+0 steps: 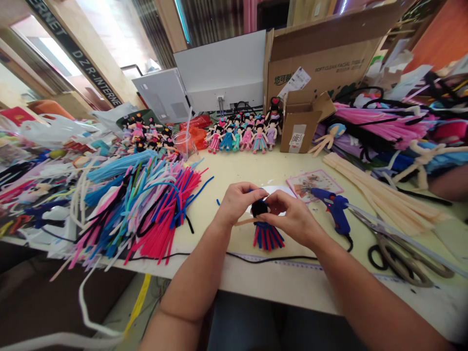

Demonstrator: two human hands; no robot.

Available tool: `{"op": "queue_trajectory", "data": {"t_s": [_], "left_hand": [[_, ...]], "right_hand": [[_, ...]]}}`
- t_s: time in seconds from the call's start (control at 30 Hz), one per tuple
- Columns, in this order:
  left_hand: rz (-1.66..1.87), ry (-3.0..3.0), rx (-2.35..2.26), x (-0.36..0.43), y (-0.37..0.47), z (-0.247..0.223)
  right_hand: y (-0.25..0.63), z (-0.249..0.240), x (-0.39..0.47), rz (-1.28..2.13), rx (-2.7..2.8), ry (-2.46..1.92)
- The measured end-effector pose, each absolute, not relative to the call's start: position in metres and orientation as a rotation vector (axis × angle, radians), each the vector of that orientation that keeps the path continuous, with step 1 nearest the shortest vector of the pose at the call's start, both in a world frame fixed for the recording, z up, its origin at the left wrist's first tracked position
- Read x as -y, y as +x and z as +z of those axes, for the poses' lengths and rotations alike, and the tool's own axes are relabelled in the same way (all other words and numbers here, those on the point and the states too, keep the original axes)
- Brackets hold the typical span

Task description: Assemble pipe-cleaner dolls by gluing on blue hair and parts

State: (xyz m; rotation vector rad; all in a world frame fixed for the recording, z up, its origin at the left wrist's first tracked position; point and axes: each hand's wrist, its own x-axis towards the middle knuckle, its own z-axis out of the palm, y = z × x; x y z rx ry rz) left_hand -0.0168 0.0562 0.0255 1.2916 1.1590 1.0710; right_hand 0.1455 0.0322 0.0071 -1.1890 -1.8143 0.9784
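Between my two hands is a small pipe-cleaner doll (pixel 268 237) with a black head and a skirt striped blue and red. My left hand (pixel 237 202) is closed, thumb and fingers pinching at the top left of the head. From the other side, my right hand (pixel 292 217) grips the head and neck with thumb and forefinger. A beige arm of the doll sticks out to the left under my left hand. Fingers partly cover the head. Just right of my right hand lies a blue glue gun (pixel 334 209), with large scissors (pixel 398 253) beyond it.
Bundled colourful pipe cleaners (pixel 157 204) cover the left side; beige ones (pixel 380 190) lie right. Finished dolls (pixel 243 134) line the back beside a small cardboard box (pixel 297 129). A printed card (pixel 316 184) lies behind the glue gun. A black cord (pixel 256 260) runs along the front edge.
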Motion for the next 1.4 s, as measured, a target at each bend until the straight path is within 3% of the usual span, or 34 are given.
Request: {"op": "queue_trajectory", "data": {"t_s": [0.47,1.4], "left_hand": [[1.144,1.283,-1.107,-0.063,-0.028,0.026],[1.135,1.278,-1.098,-0.066,-0.023,0.018]], "right_hand": [[0.150,0.008,-0.039,1.190,1.569,-1.123],[0.152,-0.001,-0.042,1.094,1.707,-1.165]]}}
